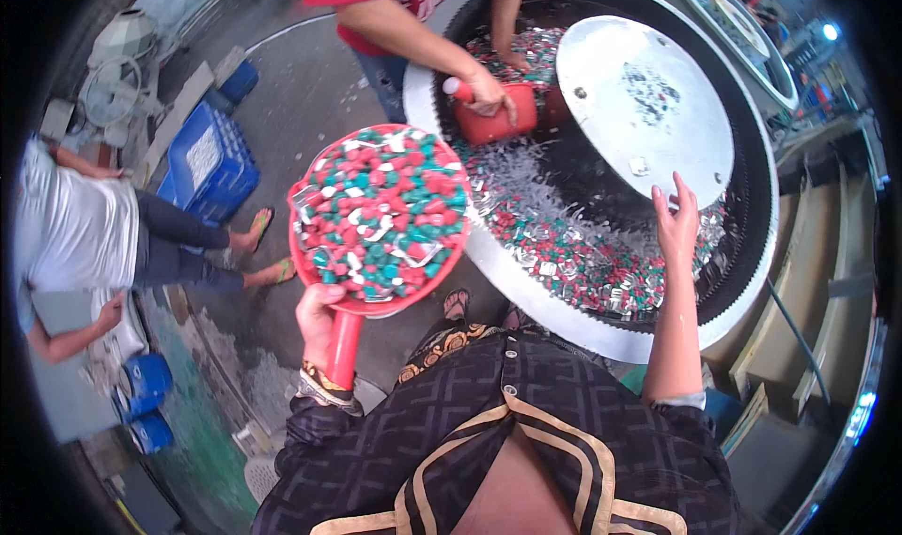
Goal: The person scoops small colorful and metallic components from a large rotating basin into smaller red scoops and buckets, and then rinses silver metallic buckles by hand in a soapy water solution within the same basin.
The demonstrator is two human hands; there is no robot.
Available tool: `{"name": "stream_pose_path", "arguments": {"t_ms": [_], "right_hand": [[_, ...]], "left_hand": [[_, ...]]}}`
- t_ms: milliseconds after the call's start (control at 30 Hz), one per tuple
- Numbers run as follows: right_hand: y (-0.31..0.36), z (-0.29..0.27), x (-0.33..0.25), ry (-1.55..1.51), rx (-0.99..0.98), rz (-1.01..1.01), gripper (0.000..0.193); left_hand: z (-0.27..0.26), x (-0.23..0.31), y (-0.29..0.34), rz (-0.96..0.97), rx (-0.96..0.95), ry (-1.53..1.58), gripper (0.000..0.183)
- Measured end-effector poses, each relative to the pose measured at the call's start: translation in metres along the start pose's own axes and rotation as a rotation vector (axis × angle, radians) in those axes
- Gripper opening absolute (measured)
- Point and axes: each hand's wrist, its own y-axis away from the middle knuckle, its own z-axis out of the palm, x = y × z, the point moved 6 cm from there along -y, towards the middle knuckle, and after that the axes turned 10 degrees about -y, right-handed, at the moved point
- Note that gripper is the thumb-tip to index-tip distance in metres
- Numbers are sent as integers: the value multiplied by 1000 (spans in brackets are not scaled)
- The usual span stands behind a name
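Note:
My left hand [319, 325] is wrapped round the handle of a large red plastic dipper [346, 342]. Red, green and white pebble-like pieces [381, 216] fill it, mixed with shiny metal bits. My right hand [676, 217] has its fingers spread and holds nothing. It reaches over the big round machine bowl [601, 342], by the lower edge of a round white metal disc [648, 98]; I cannot tell whether it touches the disc. More of the same coloured pieces [583, 263] lie in the bowl around its dark middle.
Across the bowl a co-worker in a red shirt [427, 0] grips a red scoop [498, 117] inside it. Another person [85, 216] stands at left beside blue crates [211, 164]. Blue drums [143, 389] are at lower left, wooden troughs [780, 291] at right.

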Motion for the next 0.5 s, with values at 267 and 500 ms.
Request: {"name": "stream_pose_path", "arguments": {"t_ms": [267,500], "right_hand": [[-50,64,50,381,-82,-386,27],[-87,66,72,666,-214,-405,26]], "left_hand": [[-108,22,-2,225,472,-490,80],[-238,-35,-34,1,963,-1403,101]]}}
